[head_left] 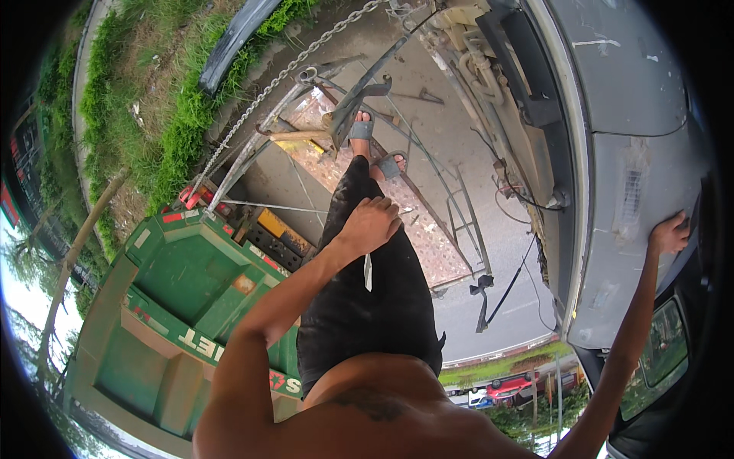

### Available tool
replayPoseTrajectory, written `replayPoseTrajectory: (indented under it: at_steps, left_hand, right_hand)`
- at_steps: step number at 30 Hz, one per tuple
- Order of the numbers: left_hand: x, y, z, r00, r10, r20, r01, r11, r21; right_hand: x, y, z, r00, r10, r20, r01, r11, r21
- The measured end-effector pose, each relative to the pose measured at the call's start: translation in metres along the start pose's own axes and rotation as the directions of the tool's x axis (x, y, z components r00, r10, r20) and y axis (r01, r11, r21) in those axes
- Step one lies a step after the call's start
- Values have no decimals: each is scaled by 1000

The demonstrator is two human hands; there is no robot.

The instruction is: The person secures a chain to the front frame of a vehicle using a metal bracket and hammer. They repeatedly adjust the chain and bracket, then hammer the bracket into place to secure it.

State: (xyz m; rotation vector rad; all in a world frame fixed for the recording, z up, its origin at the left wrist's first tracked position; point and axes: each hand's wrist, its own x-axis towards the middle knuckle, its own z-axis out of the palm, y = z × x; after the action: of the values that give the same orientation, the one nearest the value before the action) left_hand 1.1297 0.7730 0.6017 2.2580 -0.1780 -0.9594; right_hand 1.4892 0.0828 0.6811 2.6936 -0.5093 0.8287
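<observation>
My left hand is closed in front of my black trousers. A thin whitish pointed strip sticks out below its fingers, and I cannot make out its kind. Out to the right, my right arm reaches to a grey vehicle cab panel, where my right hand has its fingers curled at the dark edge. The panel has scuffs and pale smeared patches. My feet in grey sandals stand on a worn, paint-spotted board high above the ground.
A metal frame surrounds the board. A hammer-like tool with a wooden handle lies near my feet. A chain runs across the upper left, beside grass. At the left is a green truck body. Loose cables hang under the cab.
</observation>
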Motion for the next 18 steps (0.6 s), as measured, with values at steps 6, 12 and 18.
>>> replayPoseTrajectory:
  at_steps: [6, 12, 18]
  left_hand:
    - [-112, -6, 39, 930, 86, 357, -53, 993, -102]
    - [-113, -24, 50, 852, 14, 523, 40, 995, -93]
    - [-125, 7, 33, 810, -34, 586, 33, 999, 13]
  right_hand:
    - [-2, -2, -12, 1000, 8, 15, -8, 1000, -3]
    - [-10, -7, -11, 999, 15, -34, -16, 1000, -3]
    - [-10, -34, -28, 999, 48, 9, -49, 997, 63]
